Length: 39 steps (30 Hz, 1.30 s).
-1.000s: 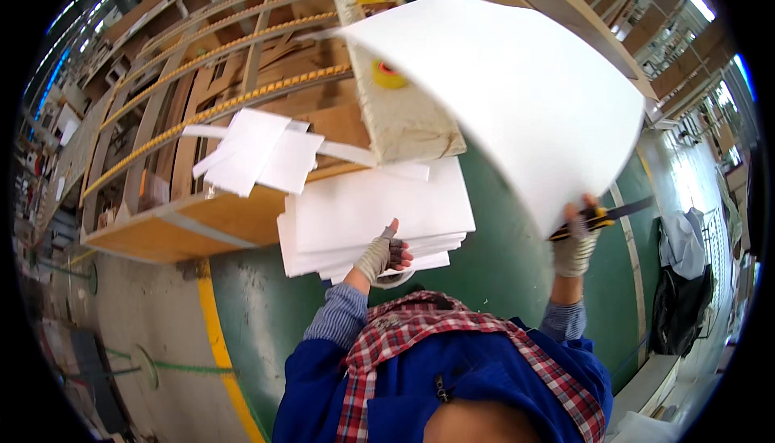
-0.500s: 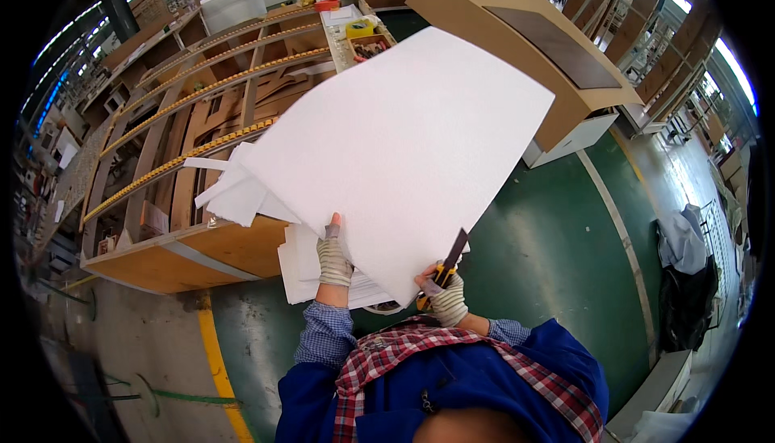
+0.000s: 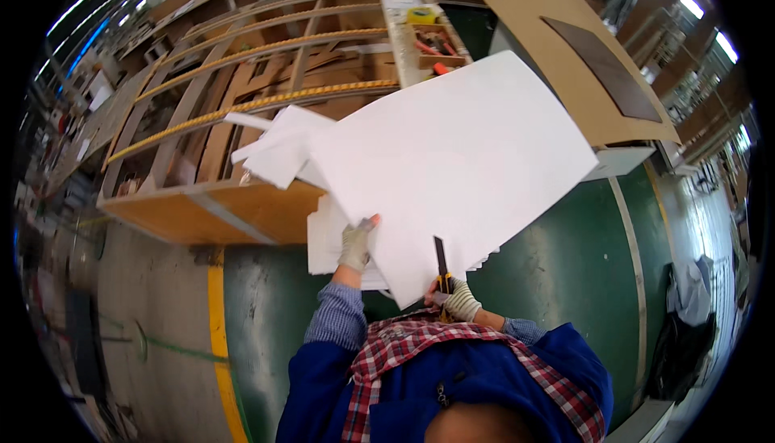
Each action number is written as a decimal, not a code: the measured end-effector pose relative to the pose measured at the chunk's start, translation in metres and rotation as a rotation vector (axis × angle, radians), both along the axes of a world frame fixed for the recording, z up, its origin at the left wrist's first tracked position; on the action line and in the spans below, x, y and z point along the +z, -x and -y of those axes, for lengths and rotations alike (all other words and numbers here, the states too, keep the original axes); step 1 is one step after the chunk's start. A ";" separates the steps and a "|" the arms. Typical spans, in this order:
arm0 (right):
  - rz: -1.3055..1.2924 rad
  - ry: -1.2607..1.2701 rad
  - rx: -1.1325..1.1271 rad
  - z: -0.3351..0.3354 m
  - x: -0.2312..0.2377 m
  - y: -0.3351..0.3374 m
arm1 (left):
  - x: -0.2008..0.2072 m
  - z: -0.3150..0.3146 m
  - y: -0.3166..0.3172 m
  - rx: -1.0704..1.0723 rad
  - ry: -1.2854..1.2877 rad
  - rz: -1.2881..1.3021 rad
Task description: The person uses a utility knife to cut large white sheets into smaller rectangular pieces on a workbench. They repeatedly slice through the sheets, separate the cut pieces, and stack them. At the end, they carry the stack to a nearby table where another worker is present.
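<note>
A large white foam sheet [image 3: 460,160] slants out in front of me over a pile of similar sheets [image 3: 324,237]. My left hand [image 3: 356,244], in a striped work glove with bare fingertips, grips its near left edge, thumb on top and fingers hidden beneath. By the sheet's near corner, my right hand [image 3: 457,298] is closed round a black and yellow utility knife [image 3: 443,269]. The long dark blade is out and points away from me, above the sheet. Narrow white offcuts [image 3: 282,148] lie to the left of the sheet.
A wooden rack [image 3: 242,215] with yellow roller strips stands ahead on the left, brown board pieces inside. Beside it, a shelf carries a tool box [image 3: 434,43]. Brown cardboard [image 3: 549,15] covers a large piece at far right. The floor [image 3: 557,281] is green; another person is partly visible far off.
The view has swung, so the surroundings sit farther right. The knife blade has turned from slanting right to nearly straight ahead, tipped slightly left. Both hands keep their hold.
</note>
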State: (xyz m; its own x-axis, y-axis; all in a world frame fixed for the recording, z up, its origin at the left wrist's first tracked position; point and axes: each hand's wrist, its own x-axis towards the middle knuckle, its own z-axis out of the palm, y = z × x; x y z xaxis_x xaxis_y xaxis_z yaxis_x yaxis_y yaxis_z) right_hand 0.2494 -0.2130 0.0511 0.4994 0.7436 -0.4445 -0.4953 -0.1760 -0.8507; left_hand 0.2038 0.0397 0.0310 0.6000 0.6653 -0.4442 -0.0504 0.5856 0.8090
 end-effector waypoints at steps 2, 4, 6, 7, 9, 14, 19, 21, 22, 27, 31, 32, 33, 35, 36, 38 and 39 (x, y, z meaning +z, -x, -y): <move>-0.035 0.093 0.074 0.005 0.014 -0.018 | -0.026 -0.015 0.017 0.006 -0.124 0.036; -0.069 0.163 0.062 0.021 0.037 -0.042 | -0.035 -0.033 0.036 -0.017 -0.102 0.055; 0.058 0.235 -0.160 0.043 0.031 -0.073 | -0.014 -0.042 0.056 -0.029 -0.071 0.031; 0.062 0.169 -0.298 0.057 0.032 -0.090 | -0.015 -0.046 0.064 -0.029 -0.069 0.030; 0.114 0.190 -0.632 0.081 0.025 -0.126 | 0.006 -0.042 0.076 -0.064 -0.127 -0.009; 0.289 0.408 -0.768 0.113 0.010 -0.195 | 0.005 -0.046 0.107 -0.180 -0.152 0.000; 0.246 0.509 -0.574 0.104 0.017 -0.187 | -0.010 -0.050 0.095 -0.264 -0.189 -0.130; 0.279 0.510 -0.545 0.099 0.008 -0.190 | -0.013 -0.054 0.095 -0.317 -0.168 -0.227; 0.291 0.513 -0.542 0.100 0.004 -0.193 | -0.007 -0.051 0.090 -0.266 -0.147 -0.238; 0.315 0.526 -0.546 0.098 0.000 -0.190 | -0.014 -0.046 0.078 -0.117 -0.134 -0.349; 0.352 0.516 -0.469 0.105 -0.006 -0.194 | -0.034 -0.057 0.073 -0.224 -0.147 -0.395; 0.362 0.553 -0.434 0.100 0.003 -0.190 | -0.043 -0.060 0.074 -0.257 -0.182 -0.392; 0.362 0.575 -0.427 0.094 0.006 -0.187 | -0.051 -0.062 0.077 -0.289 -0.218 -0.388; 0.368 0.616 -0.424 0.086 0.011 -0.183 | -0.051 -0.062 0.075 -0.247 -0.224 -0.371; 0.393 0.615 -0.431 0.087 0.010 -0.182 | -0.052 -0.062 0.074 -0.224 -0.227 -0.362; 0.401 0.738 -0.321 0.089 0.021 -0.180 | -0.029 -0.051 0.078 -0.167 -0.178 -0.257; 0.403 0.800 -0.265 0.091 0.024 -0.180 | -0.022 -0.047 0.079 -0.139 -0.152 -0.205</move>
State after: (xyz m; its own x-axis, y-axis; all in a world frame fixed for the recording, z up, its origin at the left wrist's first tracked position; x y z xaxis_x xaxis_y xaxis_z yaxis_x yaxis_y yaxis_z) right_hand 0.4290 -0.3038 0.0754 0.8367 0.1314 -0.5316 -0.2968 -0.7071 -0.6419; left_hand 0.1250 0.0863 0.0093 0.5985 0.6509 -0.4671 0.1955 0.4467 0.8731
